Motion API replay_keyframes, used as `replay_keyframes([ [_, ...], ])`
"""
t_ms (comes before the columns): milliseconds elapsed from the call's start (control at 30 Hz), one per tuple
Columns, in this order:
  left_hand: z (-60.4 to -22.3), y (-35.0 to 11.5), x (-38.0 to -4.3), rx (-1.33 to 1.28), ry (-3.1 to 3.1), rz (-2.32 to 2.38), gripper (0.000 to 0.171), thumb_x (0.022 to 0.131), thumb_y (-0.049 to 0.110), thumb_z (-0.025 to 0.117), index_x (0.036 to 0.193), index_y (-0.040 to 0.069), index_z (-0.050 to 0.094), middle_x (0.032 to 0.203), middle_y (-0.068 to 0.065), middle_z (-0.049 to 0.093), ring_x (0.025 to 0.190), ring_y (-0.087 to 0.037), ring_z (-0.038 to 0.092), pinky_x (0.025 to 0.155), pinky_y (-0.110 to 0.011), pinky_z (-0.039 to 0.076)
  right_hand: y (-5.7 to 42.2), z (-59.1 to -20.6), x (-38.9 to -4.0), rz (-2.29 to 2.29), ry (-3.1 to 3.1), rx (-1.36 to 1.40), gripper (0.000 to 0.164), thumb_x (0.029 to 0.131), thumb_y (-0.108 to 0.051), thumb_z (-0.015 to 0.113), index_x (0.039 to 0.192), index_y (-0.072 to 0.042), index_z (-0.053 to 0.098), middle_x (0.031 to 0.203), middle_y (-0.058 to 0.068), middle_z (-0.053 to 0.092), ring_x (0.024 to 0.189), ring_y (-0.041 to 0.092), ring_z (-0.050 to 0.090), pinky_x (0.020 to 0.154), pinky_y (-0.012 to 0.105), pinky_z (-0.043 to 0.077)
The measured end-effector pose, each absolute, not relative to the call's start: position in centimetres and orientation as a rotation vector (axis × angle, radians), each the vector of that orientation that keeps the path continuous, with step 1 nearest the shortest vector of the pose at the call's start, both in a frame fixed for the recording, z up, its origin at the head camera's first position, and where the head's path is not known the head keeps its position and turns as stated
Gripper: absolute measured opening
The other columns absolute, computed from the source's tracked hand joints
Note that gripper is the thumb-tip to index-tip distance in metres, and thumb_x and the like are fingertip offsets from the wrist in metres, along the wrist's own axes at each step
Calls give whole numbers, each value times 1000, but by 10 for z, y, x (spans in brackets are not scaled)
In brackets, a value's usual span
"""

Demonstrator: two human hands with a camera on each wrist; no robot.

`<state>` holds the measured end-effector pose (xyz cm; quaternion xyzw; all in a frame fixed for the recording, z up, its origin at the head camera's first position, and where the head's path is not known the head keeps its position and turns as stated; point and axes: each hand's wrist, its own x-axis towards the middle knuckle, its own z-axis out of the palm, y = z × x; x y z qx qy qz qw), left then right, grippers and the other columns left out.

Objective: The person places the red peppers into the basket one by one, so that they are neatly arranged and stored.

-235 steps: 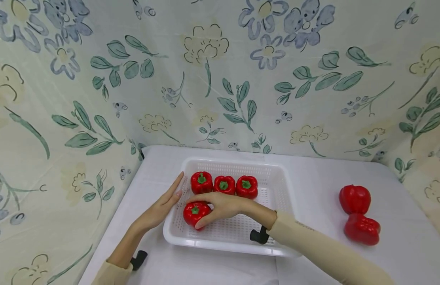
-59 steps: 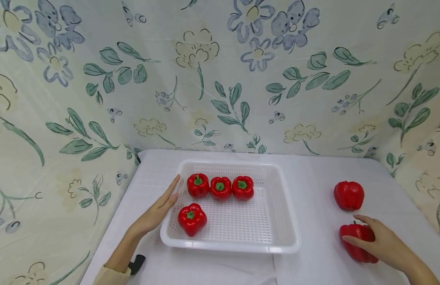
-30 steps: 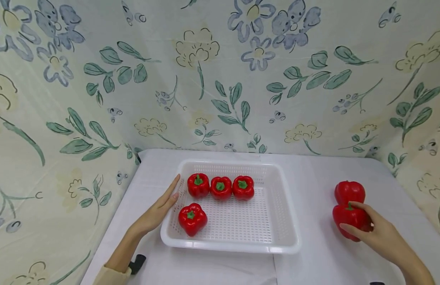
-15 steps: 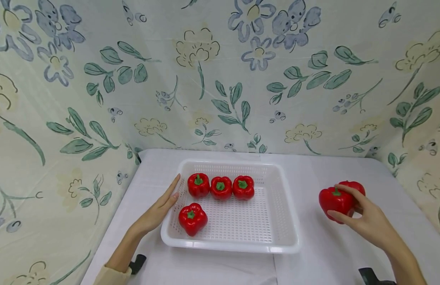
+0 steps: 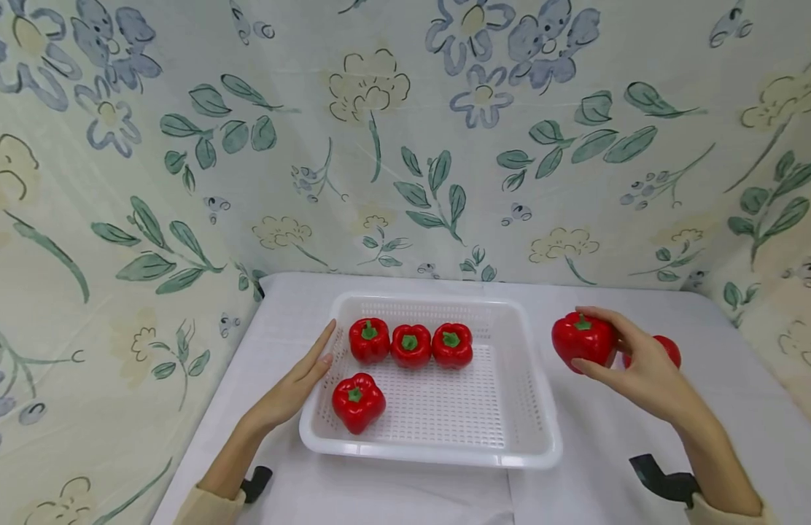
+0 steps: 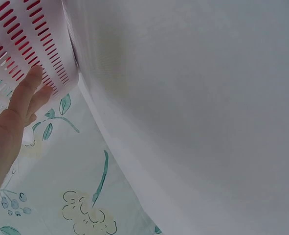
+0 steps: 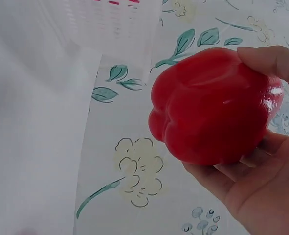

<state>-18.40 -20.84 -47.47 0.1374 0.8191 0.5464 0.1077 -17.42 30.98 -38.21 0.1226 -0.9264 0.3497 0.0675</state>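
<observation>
My right hand (image 5: 631, 361) grips a red bell pepper (image 5: 581, 340) with a green stem, just right of the white basket. In the right wrist view the thumb and fingers curl round the same bell pepper (image 7: 212, 107), whose lobed bottom faces the camera. My left hand (image 5: 294, 383) rests with straight fingers along the left side of the slotted plastic basket (image 5: 438, 458). The left wrist view has those fingers (image 6: 27, 93) flat against the basket wall (image 6: 41, 44). Inside the basket, three bell peppers (image 5: 412, 346) stand in a row at the back; another bell pepper (image 5: 358, 402) sits front left.
One more red bell pepper (image 5: 666, 351) lies on the white-covered table (image 5: 727, 408) at the right, partly hidden behind my right hand. A flowered cloth (image 5: 405, 146) hangs behind the table and along its sides.
My right hand came from the basket to the table's right side, took hold of the nearer bell pepper, and has lifted it up and left towards the basket. My left hand stayed at the basket.
</observation>
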Motion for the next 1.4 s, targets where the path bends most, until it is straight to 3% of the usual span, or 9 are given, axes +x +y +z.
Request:
replay_keyframes([
  [67,-475,-208,-184,403,2412,1604,63,113,33,36,167,37,5,177,-2,7,161,-42,12,113,-62,43,302,-378,-177,1065,-2778,406,90,79,-17,90,156,-16,42,148,25,50,121,48,55,69,22,61],
  [200,-474,-208,-184,407,2407,1605,63,113,32,36,167,35,4,177,-3,6,161,-42,12,113,-62,43,285,-370,-181,1094,-2776,447,90,81,-21,89,157,-17,41,151,23,49,126,49,54,77,45,67],
  [300,-473,-208,-184,407,2404,1610,63,113,31,36,168,34,4,177,-2,6,162,-41,11,116,-63,39,272,-365,-185,1128,-2775,484,90,82,-25,88,158,-19,40,153,20,48,129,47,54,80,51,66],
  [633,-474,-207,-185,420,2406,1608,63,113,31,35,168,32,4,177,-5,6,161,-43,11,114,-63,41,237,-361,-199,1201,-2800,649,82,84,-28,86,154,-22,44,152,13,50,128,37,55,81,42,67],
  [933,-474,-207,-184,423,2405,1610,63,113,31,35,168,31,4,177,-6,5,161,-44,10,113,-62,42,208,-362,-210,1204,-2793,887,81,81,-18,86,152,-17,47,150,11,53,131,35,57,99,57,59],
  [1167,-474,-208,-184,418,2410,1610,63,113,31,35,168,33,4,177,-5,6,161,-44,12,111,-60,45,183,-359,-216,1337,-2802,1075,82,78,-17,88,150,-18,50,147,7,57,134,31,55,101,48,60],
  [1400,-474,-208,-183,420,2406,1617,63,113,30,36,168,33,5,177,-5,7,160,-44,13,108,-59,49,160,-361,-223,1481,-2867,1168,79,77,-16,87,149,-23,55,148,4,58,136,31,54,104,49,58],
])
